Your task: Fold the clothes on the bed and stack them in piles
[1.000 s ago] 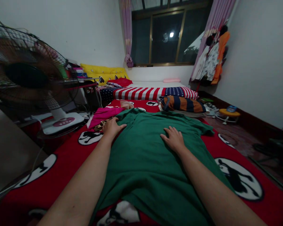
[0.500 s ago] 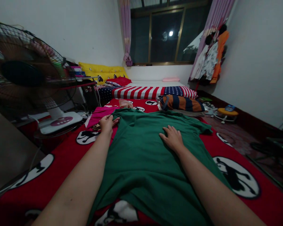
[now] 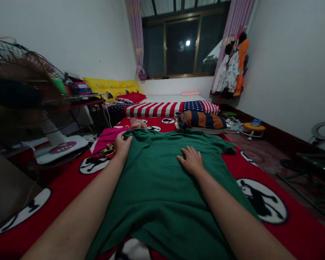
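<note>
A green T-shirt (image 3: 151,173) lies spread over a red blanket (image 3: 67,213) with black-and-white round prints. At its upper left, my left hand (image 3: 122,145) pinches the sleeve edge between thumb and fingers. My right hand (image 3: 192,159) rests palm down on the right half of the shirt, its fingers spread a little and holding nothing. Wrinkles cross the lower part of the shirt. Beside my left hand lie a bright pink garment (image 3: 108,138) and a leopard-print cloth (image 3: 107,150).
A striped orange-and-navy garment (image 3: 202,120) lies beyond the shirt. A running fan (image 3: 61,146) stands on the left. Farther back is a bed with a flag-pattern cover (image 3: 157,109). A yellow stool (image 3: 254,127) and a dark metal frame (image 3: 314,162) stand on the right.
The view has shifted slightly right and up. My left hand has turned a little at the sleeve, its fingers now less visible. My right hand stays flat on the T-shirt.
</note>
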`<move>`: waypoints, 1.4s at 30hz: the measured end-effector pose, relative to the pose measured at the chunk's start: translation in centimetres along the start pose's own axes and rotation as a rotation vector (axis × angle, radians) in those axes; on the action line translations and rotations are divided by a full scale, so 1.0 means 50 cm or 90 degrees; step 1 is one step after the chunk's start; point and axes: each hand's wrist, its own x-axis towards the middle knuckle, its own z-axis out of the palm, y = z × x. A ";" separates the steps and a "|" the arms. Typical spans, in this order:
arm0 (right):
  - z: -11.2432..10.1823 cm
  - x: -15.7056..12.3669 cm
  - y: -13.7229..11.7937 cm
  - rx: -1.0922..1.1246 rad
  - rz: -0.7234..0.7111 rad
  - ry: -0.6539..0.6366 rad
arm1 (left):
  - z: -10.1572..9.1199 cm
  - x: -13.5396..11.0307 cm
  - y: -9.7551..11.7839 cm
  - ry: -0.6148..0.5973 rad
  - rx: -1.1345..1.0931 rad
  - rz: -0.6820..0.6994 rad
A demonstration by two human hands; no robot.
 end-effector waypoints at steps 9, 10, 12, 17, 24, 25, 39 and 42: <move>-0.002 0.000 0.006 0.024 -0.003 -0.014 | 0.127 -0.055 0.168 -0.444 0.110 0.017; -0.004 -0.001 0.007 0.030 -0.003 -0.016 | 0.131 -0.075 0.182 -0.553 0.117 0.025; -0.007 -0.003 0.008 0.043 -0.005 -0.016 | 0.117 -0.109 0.197 -0.680 0.147 0.075; -0.012 -0.004 0.009 0.060 -0.002 -0.021 | -0.015 -0.136 0.156 -0.522 0.354 0.169; -0.012 -0.006 -0.001 -0.004 0.000 -0.033 | -0.205 -0.170 0.110 -0.575 0.567 0.039; -0.020 -0.003 -0.006 -0.031 -0.008 -0.047 | -0.220 -0.180 0.114 -0.610 0.562 0.016; -0.039 0.174 -0.144 0.246 0.149 -0.081 | -0.295 -0.246 0.211 -0.727 0.445 -0.039; -0.057 0.216 -0.167 0.361 0.153 -0.042 | -0.307 -0.243 0.221 -0.645 0.428 -0.050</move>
